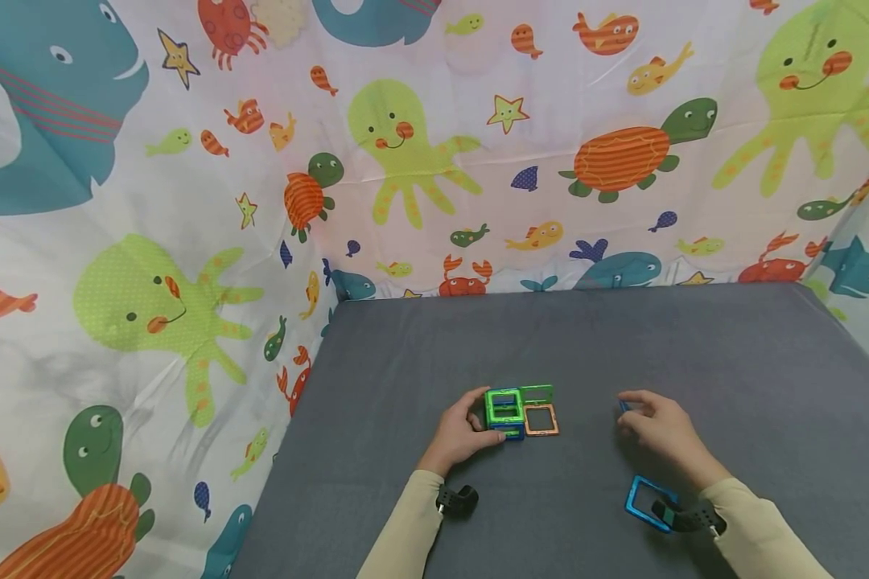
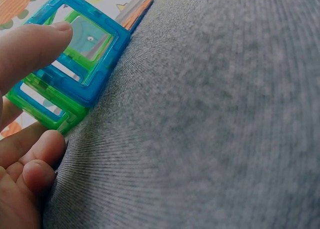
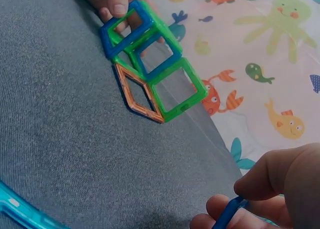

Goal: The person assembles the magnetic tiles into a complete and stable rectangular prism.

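Note:
My left hand [image 1: 458, 434] grips a small cube of green and blue magnetic tiles [image 1: 519, 410], thumb on its near blue face in the left wrist view. Joined to the cube's right side, an orange square tile [image 3: 132, 101] lies flat on the table. Behind it a green square tile [image 3: 175, 110] stands upright. Apart from these, to the right, my right hand [image 1: 662, 430] pinches a blue magnetic tile [image 3: 231, 211] between thumb and fingers; most of that tile is hidden by the hand. Under the right wrist lies another blue square tile [image 1: 650, 520], partly covered by the wrist strap.
A grey cloth-covered table [image 1: 434, 346] spreads beneath both hands. Along its back and left sides hangs a white curtain [image 1: 434, 265] printed with sea animals. Black camera straps [image 1: 458, 500] sit on both wrists.

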Motion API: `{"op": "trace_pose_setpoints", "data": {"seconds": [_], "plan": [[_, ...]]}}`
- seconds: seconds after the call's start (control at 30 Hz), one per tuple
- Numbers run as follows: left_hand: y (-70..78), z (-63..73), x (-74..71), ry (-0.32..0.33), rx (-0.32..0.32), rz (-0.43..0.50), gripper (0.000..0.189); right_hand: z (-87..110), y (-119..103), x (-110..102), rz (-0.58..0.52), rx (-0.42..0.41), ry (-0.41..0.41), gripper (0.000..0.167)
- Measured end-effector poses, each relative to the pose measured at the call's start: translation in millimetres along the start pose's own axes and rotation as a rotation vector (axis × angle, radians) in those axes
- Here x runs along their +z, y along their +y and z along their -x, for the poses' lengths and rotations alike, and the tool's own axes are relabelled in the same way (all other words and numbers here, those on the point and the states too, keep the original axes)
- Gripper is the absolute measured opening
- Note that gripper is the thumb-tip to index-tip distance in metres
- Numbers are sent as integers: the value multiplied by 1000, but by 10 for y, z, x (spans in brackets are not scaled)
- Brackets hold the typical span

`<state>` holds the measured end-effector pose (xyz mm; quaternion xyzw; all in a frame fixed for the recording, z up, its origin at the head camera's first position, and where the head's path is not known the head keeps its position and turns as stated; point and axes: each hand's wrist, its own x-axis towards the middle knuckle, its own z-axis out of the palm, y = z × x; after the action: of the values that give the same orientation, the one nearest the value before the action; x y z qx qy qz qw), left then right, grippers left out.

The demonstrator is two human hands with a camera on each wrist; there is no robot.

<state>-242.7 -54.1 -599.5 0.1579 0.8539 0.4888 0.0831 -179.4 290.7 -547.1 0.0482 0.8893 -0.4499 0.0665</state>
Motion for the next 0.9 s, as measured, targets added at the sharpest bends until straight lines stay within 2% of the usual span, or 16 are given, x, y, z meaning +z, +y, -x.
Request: {"op": "trace_pose_setpoints", "data": {"seconds": [0.3,0.47,0.67,0.9], "plan": [[7,2,-7,-4,-2,-7,83,-64,-3,34,-90,6,-6,49],[7,3,-5,-8,-1,-5,83,-110,-32,77,-193,6,-14,50],[4,2,1,-10,-8,-16,82,-164,-109,214,-374,44,-34,51],[-7,0,-8,-16,-10,-11,82,-214,-220,393,-438,53,-76,51]]}}
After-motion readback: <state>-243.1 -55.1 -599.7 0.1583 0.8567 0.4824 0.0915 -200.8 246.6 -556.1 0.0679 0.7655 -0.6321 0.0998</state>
